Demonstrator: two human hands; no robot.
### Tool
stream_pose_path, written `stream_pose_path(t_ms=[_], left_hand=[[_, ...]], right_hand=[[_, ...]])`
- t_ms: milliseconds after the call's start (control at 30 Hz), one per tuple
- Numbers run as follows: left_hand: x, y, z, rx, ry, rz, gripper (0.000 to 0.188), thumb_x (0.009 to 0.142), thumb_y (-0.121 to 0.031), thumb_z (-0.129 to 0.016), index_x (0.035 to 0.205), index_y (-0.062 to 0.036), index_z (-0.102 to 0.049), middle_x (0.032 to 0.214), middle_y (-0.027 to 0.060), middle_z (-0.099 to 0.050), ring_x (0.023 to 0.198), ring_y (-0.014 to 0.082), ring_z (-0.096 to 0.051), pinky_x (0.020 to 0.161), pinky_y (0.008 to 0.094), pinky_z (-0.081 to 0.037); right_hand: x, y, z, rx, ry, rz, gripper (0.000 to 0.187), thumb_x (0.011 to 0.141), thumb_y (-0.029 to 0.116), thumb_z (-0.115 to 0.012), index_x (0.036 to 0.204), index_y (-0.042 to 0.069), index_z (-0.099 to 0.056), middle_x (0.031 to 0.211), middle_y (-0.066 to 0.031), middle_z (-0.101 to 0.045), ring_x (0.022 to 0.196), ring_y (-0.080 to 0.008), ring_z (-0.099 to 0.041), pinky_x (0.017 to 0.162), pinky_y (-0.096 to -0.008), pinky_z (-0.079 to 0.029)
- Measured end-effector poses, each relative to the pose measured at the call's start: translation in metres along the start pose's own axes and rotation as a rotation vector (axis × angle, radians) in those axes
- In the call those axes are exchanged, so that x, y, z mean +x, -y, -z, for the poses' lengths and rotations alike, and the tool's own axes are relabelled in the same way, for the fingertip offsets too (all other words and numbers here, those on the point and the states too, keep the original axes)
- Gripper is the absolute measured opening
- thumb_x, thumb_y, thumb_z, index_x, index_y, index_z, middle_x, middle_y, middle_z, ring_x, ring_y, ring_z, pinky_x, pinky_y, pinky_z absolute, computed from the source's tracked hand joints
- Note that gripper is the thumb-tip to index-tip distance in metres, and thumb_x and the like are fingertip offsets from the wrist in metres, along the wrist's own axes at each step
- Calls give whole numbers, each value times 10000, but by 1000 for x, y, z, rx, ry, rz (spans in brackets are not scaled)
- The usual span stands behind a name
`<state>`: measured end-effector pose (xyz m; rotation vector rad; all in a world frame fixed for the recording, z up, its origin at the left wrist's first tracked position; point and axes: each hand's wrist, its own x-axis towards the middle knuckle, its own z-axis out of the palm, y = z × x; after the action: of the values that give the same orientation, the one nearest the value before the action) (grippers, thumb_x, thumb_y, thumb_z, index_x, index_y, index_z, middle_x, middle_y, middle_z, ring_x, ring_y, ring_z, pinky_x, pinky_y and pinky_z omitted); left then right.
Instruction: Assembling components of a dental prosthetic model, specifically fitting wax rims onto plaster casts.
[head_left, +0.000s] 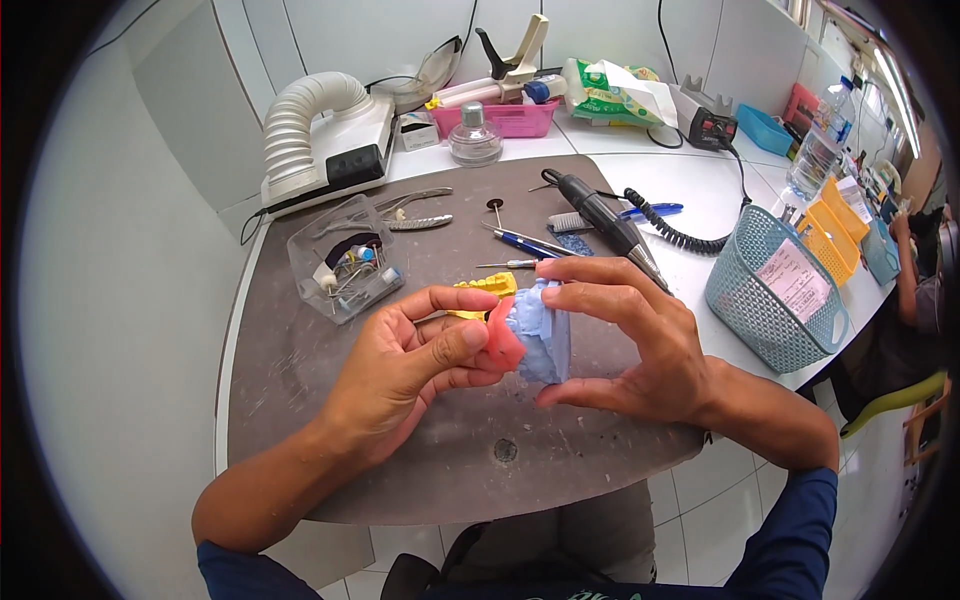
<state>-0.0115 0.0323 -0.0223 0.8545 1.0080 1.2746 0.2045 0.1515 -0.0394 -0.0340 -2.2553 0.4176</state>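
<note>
Between thumb and fingers, my left hand (415, 365) pinches a pink, curved denture base plate (504, 335). A pale blue dental cast (541, 335) is gripped by my right hand (640, 335), its thumb below and fingers above. The pink plate lies against the toothed side of the cast; whether it is fully seated I cannot tell. Just behind them, a yellow dental cast (490, 284) rests on the brown work mat, partly hidden by my left fingers. Next to it lies a thin metal hand tool (508, 265).
A clear box of rotary burs (350, 270) and pliers (420, 222) lie to the left. Farther right are a handpiece (610, 225) with a coiled cord, a brush (570, 222) and a blue basket (770, 290). A glass burner (475, 137) and a white hose unit (320, 140) stand behind.
</note>
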Motion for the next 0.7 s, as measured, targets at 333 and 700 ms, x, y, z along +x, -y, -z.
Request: stream_pose_path(t_ms=[333,700], left_hand=[[2,3,0,13,-9,11,457,904,-180,-755,1258,-8,-522,969,83,-700,863,140,-693,800,289,-580],[-1,-5,-9,-44,-39,-30,492,948,-305,-700,1293,-15,-505,1027,77,-684,888,134,-688,831,282,-585]], right_hand=[[1,-1,3,-17,18,12,644,700,284,-894,1254,86,-633,1290,-158,-600,1065,-290,-670,833,-364,-614],[2,-2,3,841,25,-525,727,787,215,-868,1363,24,-467,1318,-125,-574,1239,-229,-579,1044,-395,-504]])
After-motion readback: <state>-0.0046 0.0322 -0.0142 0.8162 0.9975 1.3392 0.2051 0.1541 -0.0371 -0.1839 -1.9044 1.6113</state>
